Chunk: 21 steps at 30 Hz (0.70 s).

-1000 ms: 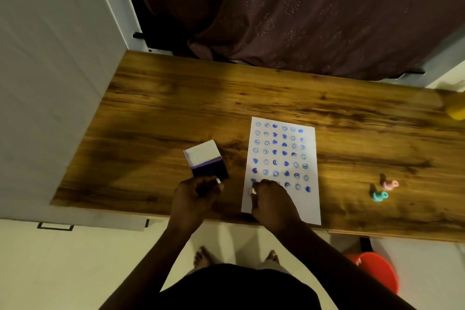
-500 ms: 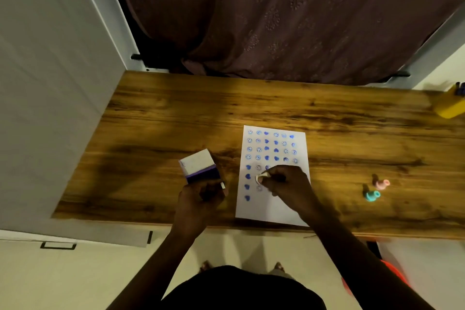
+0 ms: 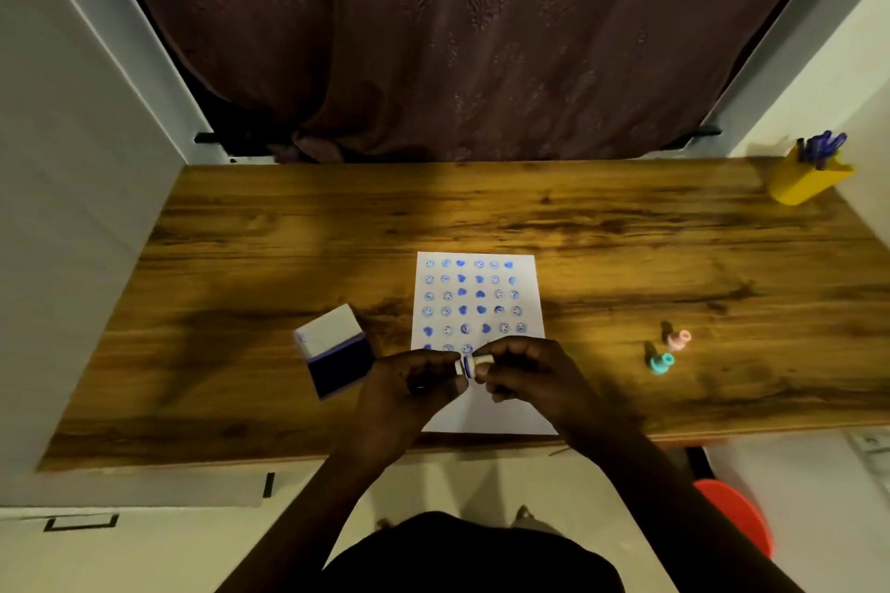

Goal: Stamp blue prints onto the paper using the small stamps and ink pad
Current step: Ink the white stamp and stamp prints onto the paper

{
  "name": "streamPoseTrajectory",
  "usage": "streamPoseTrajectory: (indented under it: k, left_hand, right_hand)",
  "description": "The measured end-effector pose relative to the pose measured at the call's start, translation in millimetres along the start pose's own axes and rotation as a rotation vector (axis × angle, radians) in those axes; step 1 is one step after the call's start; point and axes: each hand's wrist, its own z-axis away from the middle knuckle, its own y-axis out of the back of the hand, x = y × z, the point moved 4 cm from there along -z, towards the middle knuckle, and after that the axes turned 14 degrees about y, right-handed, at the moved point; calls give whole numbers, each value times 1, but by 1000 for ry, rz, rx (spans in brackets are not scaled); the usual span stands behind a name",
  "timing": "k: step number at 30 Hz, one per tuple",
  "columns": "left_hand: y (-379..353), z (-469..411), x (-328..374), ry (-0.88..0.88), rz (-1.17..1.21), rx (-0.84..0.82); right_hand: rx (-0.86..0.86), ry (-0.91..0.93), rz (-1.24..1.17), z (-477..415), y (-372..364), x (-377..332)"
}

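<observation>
A white sheet of paper (image 3: 501, 414) lies on the wooden table (image 3: 289, 231), covered in rows of blue smiley and heart prints. Above its lower half, my left hand (image 3: 414, 383) and my right hand (image 3: 527, 373) meet and pinch a small white stamp (image 3: 474, 364) with a blue inked face between their fingertips. The ink pad (image 3: 337, 354), its lid raised and the dark pad showing, sits just left of my left hand. A pink stamp (image 3: 679, 338) and a teal stamp (image 3: 660, 361) lie on the table to the right of the paper.
A yellow pen holder (image 3: 804, 181) with blue pens stands at the table's far right corner. A dark curtain (image 3: 457, 39) hangs behind the table. A white cabinet wall (image 3: 72, 207) borders the left side. A red stool (image 3: 737, 520) sits under the table's right front.
My right hand lifted the white stamp off the paper and drew it back. My left hand left the ink pad and came across to grip the stamp too.
</observation>
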Motion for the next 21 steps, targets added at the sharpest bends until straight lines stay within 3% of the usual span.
streamPoseTrajectory:
  k: [14,21]
  left_hand:
    - [-66,-4,23,-173,-95,-97]
    - [-103,-19,20,-117,-179,-47]
  right_hand:
    - [-146,-23,-1,19,68,-1]
    - [-87,13,36,20,111,3]
